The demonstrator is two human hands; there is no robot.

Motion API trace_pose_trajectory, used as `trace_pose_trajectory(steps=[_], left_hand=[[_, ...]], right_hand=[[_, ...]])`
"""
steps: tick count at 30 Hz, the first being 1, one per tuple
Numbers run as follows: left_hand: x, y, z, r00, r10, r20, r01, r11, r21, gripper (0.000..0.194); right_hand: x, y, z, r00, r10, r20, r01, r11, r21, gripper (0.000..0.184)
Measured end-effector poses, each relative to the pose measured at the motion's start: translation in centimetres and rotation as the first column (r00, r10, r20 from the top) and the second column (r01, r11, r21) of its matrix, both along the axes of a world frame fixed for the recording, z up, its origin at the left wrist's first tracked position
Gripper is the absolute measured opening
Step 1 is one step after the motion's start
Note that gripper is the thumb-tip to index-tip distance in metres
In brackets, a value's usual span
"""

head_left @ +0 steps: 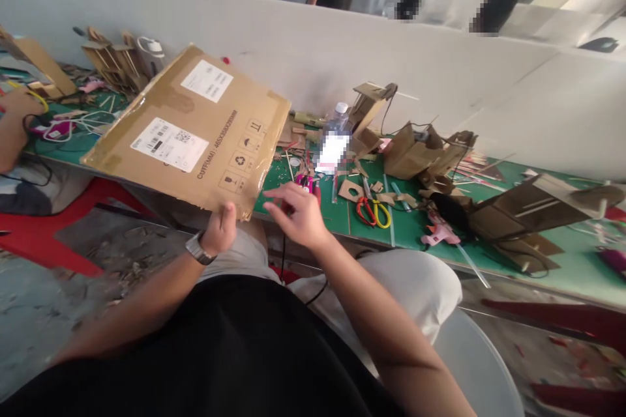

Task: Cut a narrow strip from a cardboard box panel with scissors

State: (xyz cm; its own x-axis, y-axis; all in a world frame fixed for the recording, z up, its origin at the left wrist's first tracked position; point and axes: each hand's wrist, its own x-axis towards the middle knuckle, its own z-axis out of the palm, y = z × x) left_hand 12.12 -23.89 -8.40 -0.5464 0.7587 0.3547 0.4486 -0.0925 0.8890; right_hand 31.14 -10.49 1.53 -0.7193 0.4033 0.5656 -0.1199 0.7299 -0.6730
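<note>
A large flat piece of cardboard [222,133] with printed symbols, clear tape and two white labels is tilted up above the bench edge. My left hand [220,231], a watch on its wrist, grips its lower edge with the thumb in front; the other fingers are hidden behind. Close to the cardboard's lower right corner is my right hand [297,214], fingers apart and nothing held in it. Just beyond that hand lies a pink and black tool [304,182], partly covered. Scissors [372,212] with red and yellow handles lie to its right.
Cardboard scraps and sticks litter the green bench [337,225]. A plastic bottle [337,120] stands behind, near cardboard models [415,150]. A pink glue gun [440,231] lies rightward, its glue stick past the edge. Another person's arm [12,124] and a red stool [53,234] are at left.
</note>
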Motion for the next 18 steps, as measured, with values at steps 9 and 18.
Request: trace_pose_trajectory(steps=[9, 18], left_hand=[[2.6, 0.8, 1.1, 0.992, 0.062, -0.105, -0.060, 0.998, 0.022, 0.076], [3.5, 0.8, 1.1, 0.996, 0.079, -0.045, -0.079, 0.997, 0.013, 0.082]], right_hand=[[-1.0, -1.9, -1.8, 0.995, 0.056, 0.086, -0.049, 0.996, -0.080, 0.014], [-1.0, -2.4, -1.2, 0.991, 0.128, 0.041, -0.127, 0.992, -0.026, 0.007]])
